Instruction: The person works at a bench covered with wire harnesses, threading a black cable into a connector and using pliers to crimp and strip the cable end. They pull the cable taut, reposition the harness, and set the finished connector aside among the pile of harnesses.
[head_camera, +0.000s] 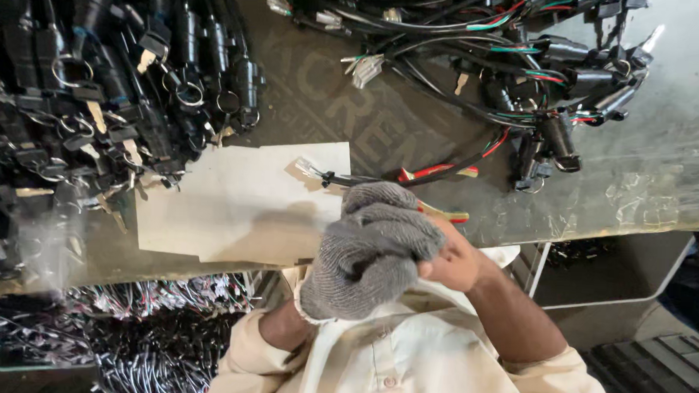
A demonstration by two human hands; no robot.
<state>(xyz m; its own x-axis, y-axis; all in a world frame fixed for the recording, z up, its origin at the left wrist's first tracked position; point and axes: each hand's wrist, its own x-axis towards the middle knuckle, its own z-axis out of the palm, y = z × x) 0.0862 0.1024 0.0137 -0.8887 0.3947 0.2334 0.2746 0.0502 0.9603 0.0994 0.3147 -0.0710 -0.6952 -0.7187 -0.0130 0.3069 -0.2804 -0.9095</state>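
My left hand (371, 248) wears a grey knit glove and is closed over a black wire harness (365, 178) at the near edge of the bench. The harness's white connector end lies on a pale cardboard sheet (233, 204). My right hand (456, 262) is bare and pressed against the glove from the right, fingers curled. Red and yellow wire ends (446, 216) stick out just above it. The glove hides exactly what the right fingers pinch.
A dense heap of black switch harnesses with keys and rings (97, 95) fills the left of the worn bench (329, 103). Another tangle of harnesses (524, 63) lies at the back right. A bin of loose wires (143, 329) sits below left, and a white frame (610, 268) below right.
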